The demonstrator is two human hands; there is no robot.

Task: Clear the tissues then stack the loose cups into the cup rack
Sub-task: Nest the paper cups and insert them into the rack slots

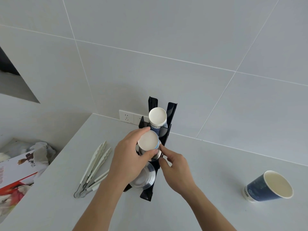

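A black cup rack (169, 129) stands on the white counter against the tiled wall. An upside-down stack of blue paper cups (157, 116) fills its far slot. My left hand (128, 157) grips another upside-down paper cup (148, 141), white bottom up, over the middle slot. My right hand (175, 167) touches the lower right edge of that cup with its fingertips. A shiny clear cup (146, 178) lies in the near slot, partly hidden by my left hand. One loose blue paper cup (268, 186) stands on the counter at the right.
White plastic tongs (95, 169) lie left of the rack. Crumpled tissues (42, 151) and a red and white box (16, 174) sit below the counter's left edge. A wall socket (126, 117) is behind the rack.
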